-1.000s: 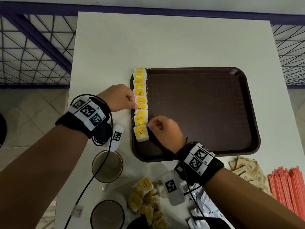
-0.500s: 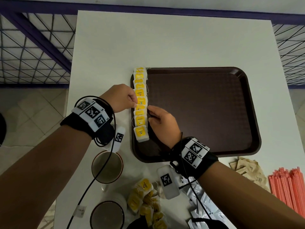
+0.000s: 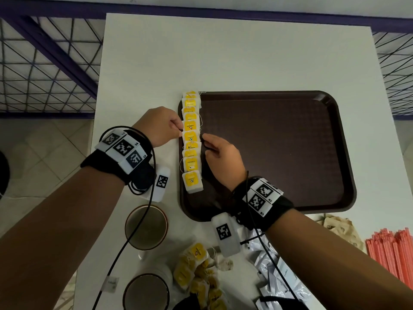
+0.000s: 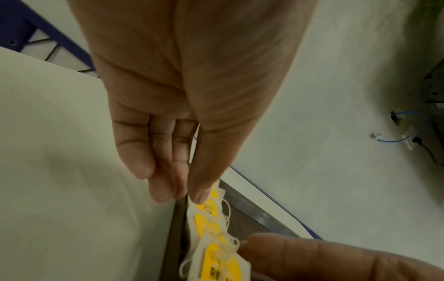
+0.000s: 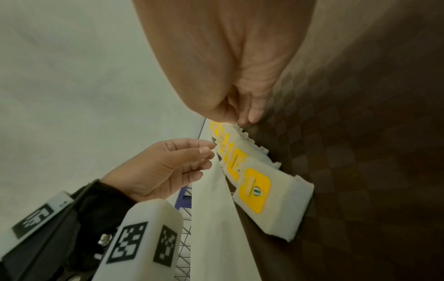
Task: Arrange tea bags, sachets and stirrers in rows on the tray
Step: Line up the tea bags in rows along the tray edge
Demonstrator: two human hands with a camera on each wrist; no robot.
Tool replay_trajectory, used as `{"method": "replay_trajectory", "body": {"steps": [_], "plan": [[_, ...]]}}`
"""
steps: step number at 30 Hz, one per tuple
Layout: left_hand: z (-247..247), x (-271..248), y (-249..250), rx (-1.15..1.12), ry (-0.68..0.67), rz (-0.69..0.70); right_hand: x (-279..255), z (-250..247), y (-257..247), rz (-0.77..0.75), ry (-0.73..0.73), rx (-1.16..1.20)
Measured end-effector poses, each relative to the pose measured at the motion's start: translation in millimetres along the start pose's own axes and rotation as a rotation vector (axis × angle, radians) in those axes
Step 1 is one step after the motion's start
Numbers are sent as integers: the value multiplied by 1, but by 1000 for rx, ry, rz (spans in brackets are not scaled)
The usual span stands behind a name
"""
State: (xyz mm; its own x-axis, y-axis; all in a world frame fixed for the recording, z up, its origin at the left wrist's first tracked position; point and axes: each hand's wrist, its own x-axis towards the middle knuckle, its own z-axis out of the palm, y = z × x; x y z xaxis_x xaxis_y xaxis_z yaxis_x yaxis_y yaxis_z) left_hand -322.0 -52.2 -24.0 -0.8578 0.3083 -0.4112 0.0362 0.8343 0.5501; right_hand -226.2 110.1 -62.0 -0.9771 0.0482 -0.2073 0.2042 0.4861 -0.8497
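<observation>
Both hands (image 3: 190, 148) moved up tea-bag row (image 3: 190, 139), tray (image 3: 290, 153)

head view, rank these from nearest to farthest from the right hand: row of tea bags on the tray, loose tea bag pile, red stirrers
1. Row of tea bags: along the tray's left edge, at the fingers of the right hand.
2. Loose tea bag pile: on the table near the person, below the right wrist.
3. Red stirrers: far right of the table, past the tray's near right corner.

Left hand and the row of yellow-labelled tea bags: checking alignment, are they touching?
Touching. The left wrist view shows the left hand pinching the edge of the tea bag row.
</observation>
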Motion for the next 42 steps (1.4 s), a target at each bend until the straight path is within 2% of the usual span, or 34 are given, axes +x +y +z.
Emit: {"method": "replay_trajectory", "body": {"steps": [5,10,16,22,28,33,42], "plan": [[-1,6,0,6,84,26,11,3,-3,34,-66,86],[-2,7,-4,-10,79,45,24,1,-5,58,0,86],[0,10,-3,-26,110,24,40,1,-12,38,-74,129],[-1,13,-1,-104,137,50,57,0,-16,25,4,102],[0,21,-2,-87,130,64,72,-1,-18,41,1,121],[2,29,-4,-90,128,87,77,6,-17,61,-5,241],[0,35,-5,-90,137,111,81,2,-20,77,5,207]]}}
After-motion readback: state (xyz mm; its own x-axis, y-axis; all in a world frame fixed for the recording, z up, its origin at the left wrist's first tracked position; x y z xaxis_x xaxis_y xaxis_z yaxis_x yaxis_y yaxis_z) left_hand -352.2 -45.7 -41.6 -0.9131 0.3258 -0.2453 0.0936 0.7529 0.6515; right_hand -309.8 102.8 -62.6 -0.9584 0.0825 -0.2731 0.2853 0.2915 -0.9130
